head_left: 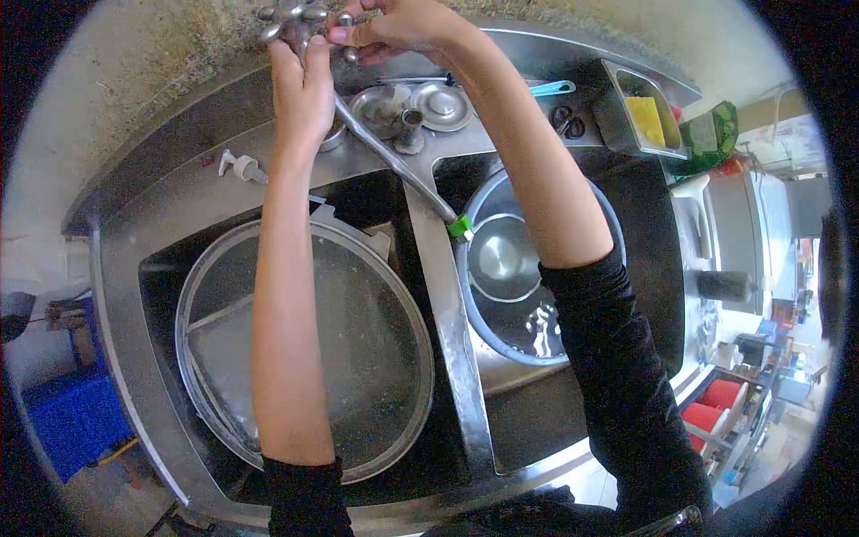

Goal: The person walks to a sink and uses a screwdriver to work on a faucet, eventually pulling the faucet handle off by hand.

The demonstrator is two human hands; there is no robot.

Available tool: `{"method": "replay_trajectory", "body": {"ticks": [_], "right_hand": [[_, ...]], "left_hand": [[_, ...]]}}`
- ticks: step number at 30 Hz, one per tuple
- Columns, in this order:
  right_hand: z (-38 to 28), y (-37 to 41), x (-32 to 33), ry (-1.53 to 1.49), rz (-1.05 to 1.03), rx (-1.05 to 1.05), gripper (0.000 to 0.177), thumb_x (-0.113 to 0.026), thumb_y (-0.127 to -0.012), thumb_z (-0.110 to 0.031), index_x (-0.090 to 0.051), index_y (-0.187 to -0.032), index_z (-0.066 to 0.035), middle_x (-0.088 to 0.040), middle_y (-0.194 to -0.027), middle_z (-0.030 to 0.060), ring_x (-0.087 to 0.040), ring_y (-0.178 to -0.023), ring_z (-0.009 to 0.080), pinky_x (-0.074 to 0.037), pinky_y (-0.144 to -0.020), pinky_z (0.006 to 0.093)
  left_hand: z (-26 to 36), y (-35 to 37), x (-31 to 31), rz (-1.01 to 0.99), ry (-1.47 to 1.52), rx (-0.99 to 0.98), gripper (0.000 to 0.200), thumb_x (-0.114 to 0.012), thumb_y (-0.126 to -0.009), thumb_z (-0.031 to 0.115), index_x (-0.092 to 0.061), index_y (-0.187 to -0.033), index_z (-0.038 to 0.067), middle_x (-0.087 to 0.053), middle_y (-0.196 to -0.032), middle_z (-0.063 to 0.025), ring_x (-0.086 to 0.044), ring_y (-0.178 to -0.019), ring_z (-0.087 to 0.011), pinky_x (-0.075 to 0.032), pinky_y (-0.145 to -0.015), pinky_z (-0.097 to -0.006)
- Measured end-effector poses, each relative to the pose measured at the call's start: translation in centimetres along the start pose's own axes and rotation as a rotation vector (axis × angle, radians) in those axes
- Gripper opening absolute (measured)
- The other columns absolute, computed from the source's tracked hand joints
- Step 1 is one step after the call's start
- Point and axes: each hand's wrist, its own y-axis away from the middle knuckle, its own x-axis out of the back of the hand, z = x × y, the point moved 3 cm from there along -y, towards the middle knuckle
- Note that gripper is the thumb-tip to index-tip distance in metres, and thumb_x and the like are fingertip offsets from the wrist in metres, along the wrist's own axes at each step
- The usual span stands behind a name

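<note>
Stainless double sink [449, 358] fills the frame under a rough wall; both arms reach to the top edge.

Hands:
- Left hand [304, 85], upper left of centre: closed round the tap [291, 20] just below its cross head, palm over the root of the spout [394, 161].
- Right hand [394, 27], top centre: fingers pinched on a second handle [345, 18] beside it, mostly hidden; only its knobs show.

Spout: long axis runs diagonally from the top centre down to the right. Its green nozzle [460, 227] points to the lower right and sits at mid-frame, just past the divider and over the rim of the blue basin [501, 347] in the right-hand well. A steel bowl [501, 259] lies inside that basin. A wide round pan [358, 304] fills the left-hand well.

Risks (judgement):
- The nozzle stands close to the divider. A sideways push from the left hand could swing the spout over the divider or the pan, and any water would then hit flat steel and spray.
- A quick turn of the handle would send a hard jet into the bowl, which could splash the black sleeve [617, 358] close by.
- Wet metal knobs may slip in pinched fingers.
</note>
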Motion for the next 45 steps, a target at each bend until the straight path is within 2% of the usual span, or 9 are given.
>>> {"method": "replay_trajectory", "body": {"ticks": [4, 7, 10, 13, 16, 20, 37, 42, 45], "right_hand": [[0.5, -0.5, 0.2, 0.01, -0.015, -0.011, 0.018, -0.069, -0.081, -0.019, -0.062, -0.084, -0.002, -0.064, -0.071, 0.0051, -0.059, -0.064, 0.0133, -0.049, -0.058, 0.028], [0.7, -1.0, 0.2, 0.006, -0.016, 0.024, 0.018, -0.07, -0.081, -0.019, -0.063, -0.084, -0.003, -0.064, -0.072, 0.006, -0.059, -0.064, 0.0136, -0.048, -0.058, 0.0283], [0.8, -0.8, 0.1, 0.012, -0.04, 0.001, 0.018, -0.07, -0.08, -0.02, -0.065, -0.087, -0.004, -0.065, -0.074, 0.0069, -0.059, -0.065, 0.0141, -0.049, -0.059, 0.0289], [1.2, -1.1, 0.1, 0.014, 0.003, 0.028, 0.021, -0.071, -0.08, -0.023, -0.066, -0.089, -0.004, -0.066, -0.074, 0.0072, -0.061, -0.068, 0.0144, -0.05, -0.061, 0.0304], [1.5, -1.3, 0.2, -0.02, -0.002, -0.026, 0.037, -0.078, -0.072, -0.029, -0.063, -0.097, -0.007, -0.064, -0.082, 0.0032, -0.061, -0.072, 0.0114, -0.054, -0.066, 0.026], [1.5, -1.4, 0.2, -0.017, -0.028, -0.004, 0.032, -0.078, -0.073, -0.031, -0.064, -0.091, -0.008, -0.064, -0.078, 0.0029, -0.06, -0.063, 0.0112, -0.054, -0.059, 0.026], [1.7, -1.6, 0.1, -0.118, 0.006, -0.029, 0.028, -0.078, -0.073, -0.025, -0.063, -0.089, -0.007, -0.063, -0.076, 0.0021, -0.06, -0.066, 0.0115, -0.053, -0.055, 0.0267], [1.4, -1.4, 0.2, -0.118, -0.027, -0.052, 0.03, -0.078, -0.072, -0.026, -0.064, -0.09, -0.007, -0.063, -0.077, 0.0015, -0.061, -0.068, 0.0121, -0.054, -0.058, 0.0278], [1.5, -1.6, 0.3, -0.095, -0.044, -0.03, 0.031, -0.079, -0.072, -0.027, -0.064, -0.09, -0.007, -0.063, -0.078, 0.0011, -0.061, -0.07, 0.0122, -0.054, -0.06, 0.0277]], "left_hand": [[0.6, 0.3, 0.0, -0.001, 0.038, 0.013, 0.043, -0.047, -0.093, 0.03, -0.043, -0.118, -0.004, -0.053, -0.115, -0.0184, -0.05, -0.108, -0.0256, -0.035, -0.094, -0.0362], [1.0, 0.4, 0.1, 0.0, -0.008, 0.087, 0.047, -0.046, -0.093, 0.033, -0.042, -0.12, -0.005, -0.053, -0.116, -0.0192, -0.049, -0.109, -0.0261, -0.035, -0.095, -0.0363], [0.8, 0.4, 0.1, 0.028, 0.033, -0.002, 0.049, -0.045, -0.093, 0.036, -0.042, -0.12, -0.005, -0.053, -0.116, -0.02, -0.049, -0.109, -0.0275, -0.035, -0.095, -0.0365], [0.7, 0.2, 0.2, 0.024, -0.008, -0.005, 0.038, -0.045, -0.092, 0.029, -0.042, -0.112, -0.003, -0.054, -0.108, -0.0231, -0.052, -0.103, -0.0324, -0.036, -0.092, -0.0394], [1.0, 0.4, 0.3, -0.006, 0.024, 0.044, 0.038, -0.044, -0.093, 0.03, -0.042, -0.111, -0.004, -0.054, -0.107, -0.0219, -0.052, -0.102, -0.0317, -0.036, -0.092, -0.0387], [2.0, 0.5, 0.5, -0.031, -0.065, 0.03, 0.039, -0.043, -0.094, 0.03, -0.041, -0.111, -0.004, -0.053, -0.107, -0.0221, -0.052, -0.102, -0.0321, -0.037, -0.091, -0.0387], [1.6, 1.0, 0.2, 0.031, -0.077, 0.004, 0.041, -0.042, -0.095, 0.03, -0.039, -0.119, -0.004, -0.054, -0.111, -0.024, -0.052, -0.105, -0.0359, -0.038, -0.09, -0.0405], [2.5, 3.3, 1.0, 0.069, 0.005, 0.159, 0.056, -0.044, -0.095, 0.032, -0.028, -0.136, -0.002, -0.048, -0.125, -0.0237, -0.049, -0.116, -0.0309, -0.036, -0.096, -0.0388], [4.4, 8.2, 4.4, 0.333, 0.106, 0.243, 0.056, -0.044, -0.095, 0.024, -0.022, -0.141, 0.0, -0.034, -0.14, -0.0202, -0.038, -0.127, -0.0266, -0.028, -0.106, -0.036]]}}
